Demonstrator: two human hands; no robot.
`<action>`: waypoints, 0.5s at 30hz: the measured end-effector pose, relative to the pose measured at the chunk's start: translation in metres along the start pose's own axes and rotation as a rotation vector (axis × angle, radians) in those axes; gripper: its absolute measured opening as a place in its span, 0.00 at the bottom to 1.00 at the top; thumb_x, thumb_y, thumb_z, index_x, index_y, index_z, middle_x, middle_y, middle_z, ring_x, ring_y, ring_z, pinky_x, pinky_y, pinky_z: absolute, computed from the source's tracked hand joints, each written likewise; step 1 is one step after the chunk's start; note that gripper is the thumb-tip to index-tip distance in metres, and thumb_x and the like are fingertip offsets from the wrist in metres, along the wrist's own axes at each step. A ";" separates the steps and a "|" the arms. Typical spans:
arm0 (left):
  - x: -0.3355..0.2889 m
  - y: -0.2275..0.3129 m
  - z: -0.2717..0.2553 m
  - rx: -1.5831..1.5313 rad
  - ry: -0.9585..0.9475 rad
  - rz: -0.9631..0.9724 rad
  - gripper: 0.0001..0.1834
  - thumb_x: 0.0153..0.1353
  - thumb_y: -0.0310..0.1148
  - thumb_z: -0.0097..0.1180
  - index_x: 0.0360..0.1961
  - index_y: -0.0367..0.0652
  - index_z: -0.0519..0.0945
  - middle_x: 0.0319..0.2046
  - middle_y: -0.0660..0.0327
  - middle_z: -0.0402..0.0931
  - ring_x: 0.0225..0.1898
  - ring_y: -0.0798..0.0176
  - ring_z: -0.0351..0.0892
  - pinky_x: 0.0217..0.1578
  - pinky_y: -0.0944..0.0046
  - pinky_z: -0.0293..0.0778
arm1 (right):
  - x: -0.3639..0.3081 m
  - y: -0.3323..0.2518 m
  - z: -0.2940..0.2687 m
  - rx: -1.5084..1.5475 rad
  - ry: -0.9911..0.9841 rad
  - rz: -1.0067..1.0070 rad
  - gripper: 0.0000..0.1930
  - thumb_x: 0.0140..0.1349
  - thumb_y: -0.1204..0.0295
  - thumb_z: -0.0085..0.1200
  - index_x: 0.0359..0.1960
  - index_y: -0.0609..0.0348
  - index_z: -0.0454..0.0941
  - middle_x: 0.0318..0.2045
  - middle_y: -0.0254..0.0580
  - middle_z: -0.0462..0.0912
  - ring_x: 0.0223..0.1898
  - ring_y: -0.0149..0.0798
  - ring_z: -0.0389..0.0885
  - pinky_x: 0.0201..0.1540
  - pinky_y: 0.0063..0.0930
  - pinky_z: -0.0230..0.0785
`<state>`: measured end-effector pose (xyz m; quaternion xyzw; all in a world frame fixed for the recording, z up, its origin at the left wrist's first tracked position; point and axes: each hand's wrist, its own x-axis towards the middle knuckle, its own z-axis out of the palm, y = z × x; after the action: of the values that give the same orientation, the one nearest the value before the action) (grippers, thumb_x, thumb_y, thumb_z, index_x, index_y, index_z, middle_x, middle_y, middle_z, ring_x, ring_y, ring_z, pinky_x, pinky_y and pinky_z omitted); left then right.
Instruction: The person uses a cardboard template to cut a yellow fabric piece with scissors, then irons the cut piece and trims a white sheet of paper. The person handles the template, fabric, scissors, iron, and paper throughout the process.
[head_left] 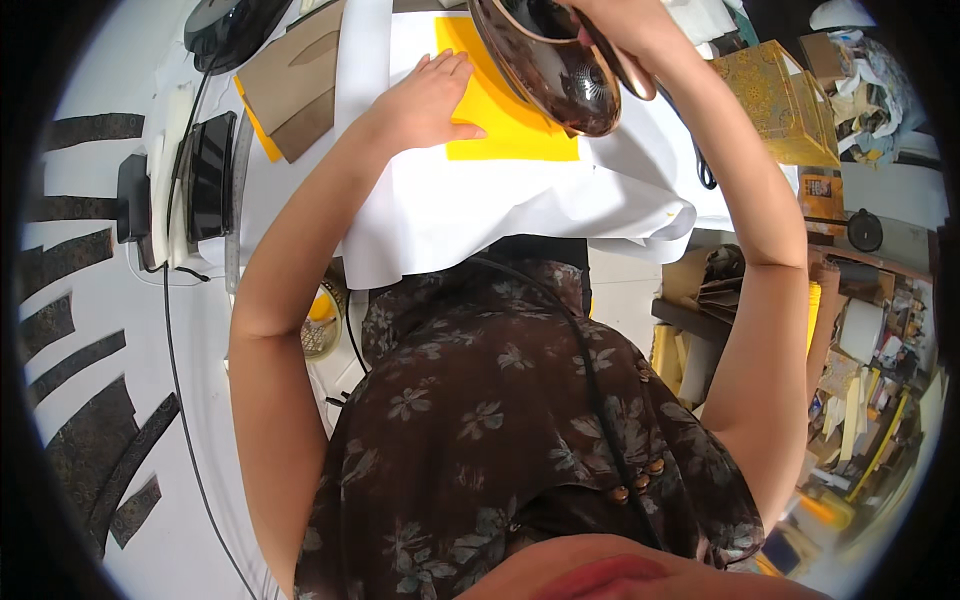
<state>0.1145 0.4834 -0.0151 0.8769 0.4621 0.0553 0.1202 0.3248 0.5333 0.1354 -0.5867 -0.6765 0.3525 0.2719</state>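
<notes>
A yellow sheet (515, 143), of cloth or paper, lies flat on white sheeting (440, 205) that covers the table and curls over its front edge. My left hand (425, 102) rests on the left part of the yellow sheet, palm down and fingers stretched out. At the upper right, my right hand (632, 28) is closed around the handle of a glossy dark brown clothes iron (578, 88). The iron is tilted above the right part of the yellow sheet and casts a shadow. Whether its lower edge touches the sheet I cannot tell.
Brown-grey pattern pieces (290, 95) lie on the table's left. A black cord (706, 170) loops at the right, by a gold patterned box (775, 100). Dark cut strips (80, 260) are spread on a white surface at far left. Crowded shelves (870, 370) stand at right.
</notes>
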 end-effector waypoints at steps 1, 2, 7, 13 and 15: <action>0.003 0.000 -0.001 -0.015 0.006 -0.004 0.49 0.58 0.54 0.66 0.70 0.33 0.60 0.70 0.40 0.58 0.74 0.43 0.54 0.76 0.50 0.45 | 0.004 0.022 0.000 0.069 0.004 -0.104 0.19 0.62 0.71 0.62 0.48 0.66 0.68 0.27 0.39 0.77 0.22 0.33 0.76 0.24 0.28 0.71; 0.004 0.000 -0.003 -0.021 -0.015 -0.001 0.50 0.58 0.54 0.67 0.70 0.31 0.59 0.70 0.39 0.58 0.74 0.43 0.54 0.76 0.50 0.44 | 0.001 0.025 0.001 0.023 0.005 -0.053 0.19 0.62 0.71 0.62 0.48 0.66 0.68 0.28 0.41 0.78 0.22 0.33 0.76 0.24 0.28 0.71; 0.003 -0.002 -0.007 -0.046 -0.057 0.002 0.54 0.56 0.55 0.68 0.70 0.28 0.56 0.68 0.37 0.59 0.73 0.43 0.57 0.76 0.47 0.44 | -0.012 0.024 0.006 -0.144 -0.003 0.019 0.20 0.61 0.68 0.64 0.48 0.65 0.69 0.31 0.44 0.79 0.29 0.36 0.80 0.31 0.32 0.74; 0.003 -0.001 -0.009 -0.053 -0.086 -0.014 0.54 0.55 0.54 0.69 0.70 0.30 0.55 0.68 0.38 0.60 0.73 0.43 0.57 0.76 0.45 0.43 | -0.012 0.035 0.010 -0.357 -0.025 -0.073 0.24 0.60 0.59 0.65 0.47 0.65 0.71 0.36 0.53 0.82 0.36 0.44 0.83 0.41 0.36 0.76; 0.003 -0.001 -0.009 -0.061 -0.074 -0.009 0.53 0.54 0.54 0.70 0.68 0.32 0.56 0.66 0.40 0.62 0.71 0.43 0.59 0.74 0.46 0.48 | -0.016 0.021 0.013 -0.295 -0.082 0.014 0.25 0.60 0.58 0.64 0.48 0.65 0.71 0.38 0.56 0.83 0.38 0.47 0.84 0.43 0.38 0.76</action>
<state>0.1133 0.4876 -0.0067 0.8723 0.4592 0.0366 0.1642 0.3301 0.5166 0.1111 -0.6102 -0.7273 0.2748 0.1525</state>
